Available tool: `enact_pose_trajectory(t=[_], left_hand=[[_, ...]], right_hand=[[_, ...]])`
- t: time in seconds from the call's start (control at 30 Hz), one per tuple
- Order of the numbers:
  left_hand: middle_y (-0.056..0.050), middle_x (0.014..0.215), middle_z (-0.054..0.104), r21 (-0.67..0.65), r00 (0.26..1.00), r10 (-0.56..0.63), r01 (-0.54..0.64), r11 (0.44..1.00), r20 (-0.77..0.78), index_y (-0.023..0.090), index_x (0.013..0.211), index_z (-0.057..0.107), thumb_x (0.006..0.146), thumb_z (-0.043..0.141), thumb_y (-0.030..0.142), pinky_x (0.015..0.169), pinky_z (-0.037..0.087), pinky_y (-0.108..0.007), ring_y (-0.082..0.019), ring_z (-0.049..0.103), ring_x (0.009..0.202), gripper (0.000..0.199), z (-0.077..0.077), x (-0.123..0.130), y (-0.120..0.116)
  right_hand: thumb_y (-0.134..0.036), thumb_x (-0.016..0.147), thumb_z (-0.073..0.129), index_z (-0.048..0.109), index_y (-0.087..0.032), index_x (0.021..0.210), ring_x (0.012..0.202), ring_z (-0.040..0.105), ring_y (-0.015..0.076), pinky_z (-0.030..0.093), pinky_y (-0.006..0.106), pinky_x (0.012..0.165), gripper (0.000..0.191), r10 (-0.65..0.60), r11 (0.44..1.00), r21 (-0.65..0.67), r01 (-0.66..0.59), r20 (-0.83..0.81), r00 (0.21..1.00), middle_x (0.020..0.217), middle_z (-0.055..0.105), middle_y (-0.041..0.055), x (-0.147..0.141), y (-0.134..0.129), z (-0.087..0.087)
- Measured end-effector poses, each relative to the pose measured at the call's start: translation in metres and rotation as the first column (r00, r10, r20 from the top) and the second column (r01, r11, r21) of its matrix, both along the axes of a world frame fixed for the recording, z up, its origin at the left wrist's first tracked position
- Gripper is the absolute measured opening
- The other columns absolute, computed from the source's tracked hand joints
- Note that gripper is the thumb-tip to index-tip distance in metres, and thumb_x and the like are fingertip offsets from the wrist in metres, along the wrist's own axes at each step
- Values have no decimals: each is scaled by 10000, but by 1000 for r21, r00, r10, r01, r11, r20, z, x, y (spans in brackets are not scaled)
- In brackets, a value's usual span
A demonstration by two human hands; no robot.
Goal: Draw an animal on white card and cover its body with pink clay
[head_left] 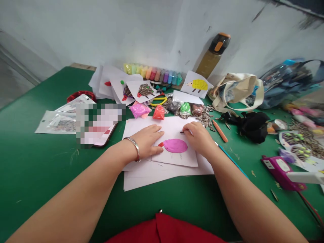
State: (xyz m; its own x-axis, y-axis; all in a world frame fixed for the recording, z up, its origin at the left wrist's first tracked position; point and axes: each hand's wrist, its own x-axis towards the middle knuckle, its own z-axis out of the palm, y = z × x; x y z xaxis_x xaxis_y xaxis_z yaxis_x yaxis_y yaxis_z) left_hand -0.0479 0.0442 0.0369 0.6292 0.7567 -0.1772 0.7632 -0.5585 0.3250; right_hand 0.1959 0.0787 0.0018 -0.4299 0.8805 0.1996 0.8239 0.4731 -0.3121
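My left hand lies flat with its fingers spread, pressing the left side of a white paper card. On this card is an oval of pink clay with a small red clay head at its left end and pencilled legs below. My right hand is pinched just above the pink oval's right end. From its fingertips pokes the dark end of what looks like a sunflower seed. Larger white sheets lie under the card.
Behind the sheets sit bagged clay, loose sunflower seeds and finished seed-and-clay cards. A phone lies left. To the right are an orange clay tool, a blue stick and a purple device.
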Motion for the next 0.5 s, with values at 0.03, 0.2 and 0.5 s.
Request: enact_pose_trajectory(t=[0.03, 0.2, 0.5], left_hand=[[-135, 1190, 540, 17, 1000, -6, 6, 1000, 9, 141, 1117, 575, 854, 558, 396, 940, 407, -377, -277, 492, 1108, 367, 0, 0, 1], [-105, 1015, 554, 81, 999, -34, 31, 996, 37, 147, 953, 599, 899, 482, 354, 846, 425, -360, -244, 513, 937, 244, -5, 0, 6], [-75, 916, 531, 88, 995, -32, 23, 996, 94, 160, 844, 583, 949, 371, 312, 797, 425, -348, -220, 503, 862, 281, -6, 0, 9]], right_hand=[[-121, 837, 458, 660, -181, 820, 861, 537, 232, 411, 373, 802, 211, 0, 1000, 2, 0, 0, 1000, 856, 627, 82, 1, -1, -1], [-122, 847, 441, 690, -174, 870, 894, 553, 242, 427, 386, 827, 255, -23, 1000, 3, 23, -37, 999, 879, 644, 90, 3, -7, -4], [-106, 878, 450, 674, -215, 1043, 931, 569, 235, 470, 391, 813, 298, 183, 982, 90, -168, -201, 962, 976, 654, 90, -13, -53, 18]])
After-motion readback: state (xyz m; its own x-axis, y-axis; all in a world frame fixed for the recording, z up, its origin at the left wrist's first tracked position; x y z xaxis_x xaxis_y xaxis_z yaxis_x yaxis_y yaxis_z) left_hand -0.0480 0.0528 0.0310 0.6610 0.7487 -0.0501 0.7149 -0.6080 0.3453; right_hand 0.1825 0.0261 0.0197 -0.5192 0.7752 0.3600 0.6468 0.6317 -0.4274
